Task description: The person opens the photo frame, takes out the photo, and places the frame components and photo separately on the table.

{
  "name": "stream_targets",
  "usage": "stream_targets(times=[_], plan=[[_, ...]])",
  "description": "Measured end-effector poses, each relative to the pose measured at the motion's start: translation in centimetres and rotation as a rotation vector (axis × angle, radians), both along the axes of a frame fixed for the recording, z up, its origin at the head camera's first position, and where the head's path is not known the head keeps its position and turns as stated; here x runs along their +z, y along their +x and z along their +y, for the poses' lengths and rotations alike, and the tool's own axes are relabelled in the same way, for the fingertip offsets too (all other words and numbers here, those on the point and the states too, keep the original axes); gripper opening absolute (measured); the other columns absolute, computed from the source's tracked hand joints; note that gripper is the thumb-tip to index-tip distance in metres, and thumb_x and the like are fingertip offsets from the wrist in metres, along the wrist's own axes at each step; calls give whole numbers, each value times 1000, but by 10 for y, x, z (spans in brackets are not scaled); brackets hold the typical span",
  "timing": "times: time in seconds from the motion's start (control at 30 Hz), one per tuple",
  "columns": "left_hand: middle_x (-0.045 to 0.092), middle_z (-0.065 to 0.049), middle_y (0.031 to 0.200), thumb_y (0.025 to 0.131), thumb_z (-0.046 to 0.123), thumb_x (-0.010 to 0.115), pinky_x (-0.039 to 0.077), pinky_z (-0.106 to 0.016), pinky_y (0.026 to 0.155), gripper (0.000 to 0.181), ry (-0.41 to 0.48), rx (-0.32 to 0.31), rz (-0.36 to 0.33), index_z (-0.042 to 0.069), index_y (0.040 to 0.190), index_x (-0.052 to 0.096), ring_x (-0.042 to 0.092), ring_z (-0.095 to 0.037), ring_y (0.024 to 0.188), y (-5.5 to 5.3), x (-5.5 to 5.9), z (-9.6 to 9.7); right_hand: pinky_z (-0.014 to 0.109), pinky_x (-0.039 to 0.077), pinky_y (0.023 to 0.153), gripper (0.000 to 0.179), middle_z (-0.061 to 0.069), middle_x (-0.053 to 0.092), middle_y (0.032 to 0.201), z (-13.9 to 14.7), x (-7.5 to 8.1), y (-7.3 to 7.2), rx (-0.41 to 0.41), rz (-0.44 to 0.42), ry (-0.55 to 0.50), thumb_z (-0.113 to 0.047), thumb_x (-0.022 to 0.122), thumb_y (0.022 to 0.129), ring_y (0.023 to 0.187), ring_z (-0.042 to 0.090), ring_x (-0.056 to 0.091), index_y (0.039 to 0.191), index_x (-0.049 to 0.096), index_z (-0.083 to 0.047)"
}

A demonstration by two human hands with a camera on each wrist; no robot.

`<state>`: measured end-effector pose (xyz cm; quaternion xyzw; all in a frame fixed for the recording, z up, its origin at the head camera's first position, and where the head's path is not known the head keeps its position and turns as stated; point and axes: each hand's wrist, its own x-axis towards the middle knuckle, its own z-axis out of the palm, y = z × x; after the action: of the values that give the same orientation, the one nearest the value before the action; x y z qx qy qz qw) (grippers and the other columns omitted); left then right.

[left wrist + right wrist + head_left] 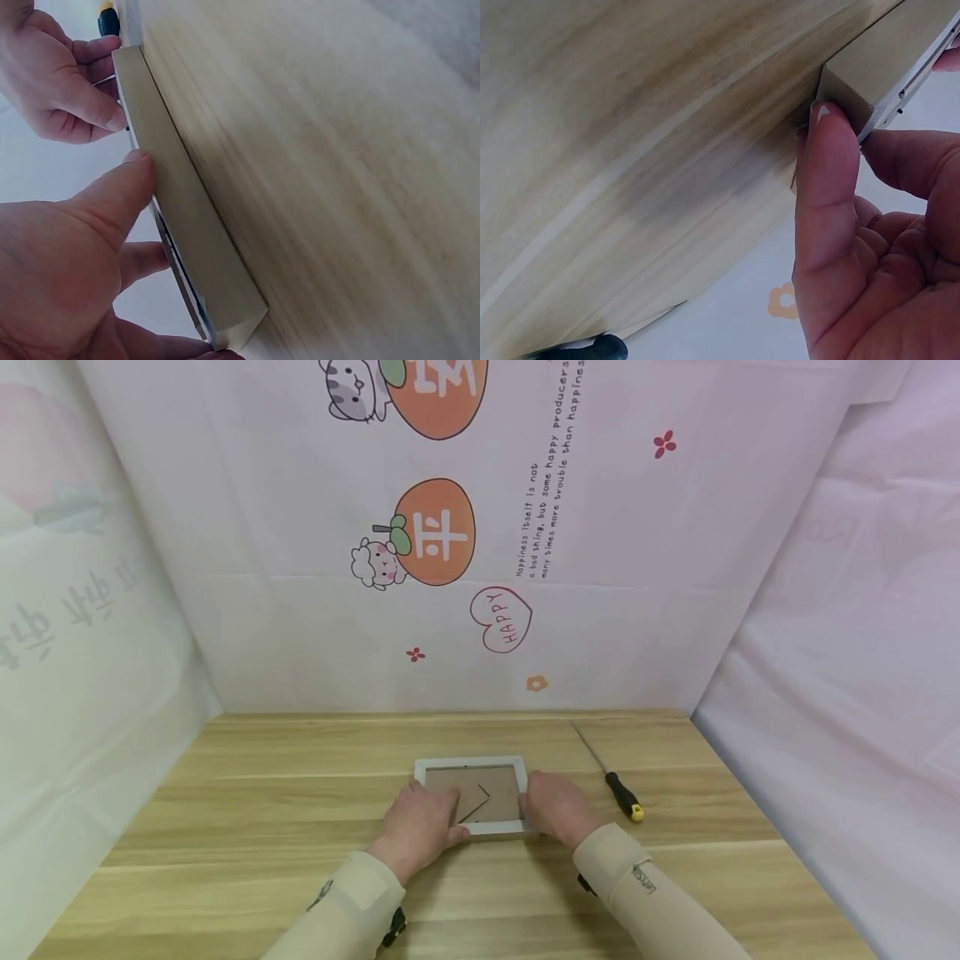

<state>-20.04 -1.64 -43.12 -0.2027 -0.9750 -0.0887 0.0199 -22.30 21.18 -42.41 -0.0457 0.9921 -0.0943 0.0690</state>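
Observation:
A white picture frame (495, 828) lies back up on the wooden table, its brown backing board (457, 777) showing. Dark angled lines mark the board. My left hand (420, 828) holds the left side; in the left wrist view its thumb presses the near edge of the frame (180, 195), with fingers at the left end. A thin strip stands slightly apart from the frame's edge there. My right hand (558, 807) grips the right side. In the right wrist view, its thumb and a finger (829, 172) are at the frame's corner, partly hiding it.
A screwdriver (621, 793) with a black and yellow handle lies right of the frame, its shaft angled toward the back. White printed sheets (315, 635) hang behind the table (300, 793) and along both sides.

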Motion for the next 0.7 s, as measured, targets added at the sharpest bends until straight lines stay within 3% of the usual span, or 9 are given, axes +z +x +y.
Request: stream_targets(times=[0.27,0.47,0.63,0.7], plan=[[77,-24,104,88,55,77,57,-52,99,69,-96,-67,71,7,135,65,70,-48,107,8,1,0,33,50,53,26,5,56,68,1,-2,-5,-29,-12,94,-22,53,107,59,18,53,96,64,-2],[76,-21,95,87,56,78,62,-50,88,69,-119,-66,89,7,133,67,72,-43,100,12,1,1,34,48,51,27,6,58,71,2,-2,-8,-79,-34,96,-27,53,108,61,20,55,109,65,-3],[75,-19,89,84,55,82,64,-48,76,68,-106,-66,117,7,130,69,73,-40,92,17,2,2,34,48,51,25,6,58,72,4,-2,-10,-85,-16,101,-28,53,108,62,20,56,108,66,-6],[73,-16,82,82,54,83,63,-45,68,62,-97,-65,127,7,121,71,72,-37,86,19,2,3,35,49,52,24,6,58,72,5,-1,-11,-80,-11,105,-28,53,108,63,20,56,107,66,-7]])
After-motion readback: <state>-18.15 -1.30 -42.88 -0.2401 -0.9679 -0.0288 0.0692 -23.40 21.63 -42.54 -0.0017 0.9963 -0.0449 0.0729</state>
